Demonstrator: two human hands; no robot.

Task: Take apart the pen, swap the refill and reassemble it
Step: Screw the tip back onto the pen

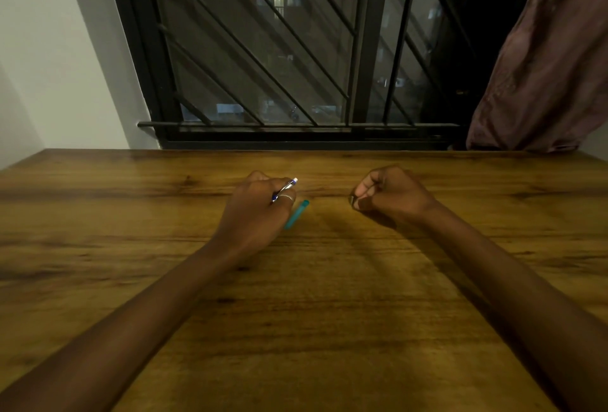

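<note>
My left hand [258,204] rests on the wooden table [302,296] with its fingers curled around a blue and silver pen part [285,188], whose white end sticks out toward the upper right. A teal pen barrel [296,214] lies on the table just right of that hand, partly hidden under it. My right hand [390,193] is closed in a loose fist a short way to the right. A small dark metallic piece [352,199] shows at its fingertips; what it is cannot be told.
The table's far edge [296,150] meets a wall and a dark barred window [279,50]. A reddish-brown curtain [543,59] hangs at the back right. Both forearms stretch across the near half of the table.
</note>
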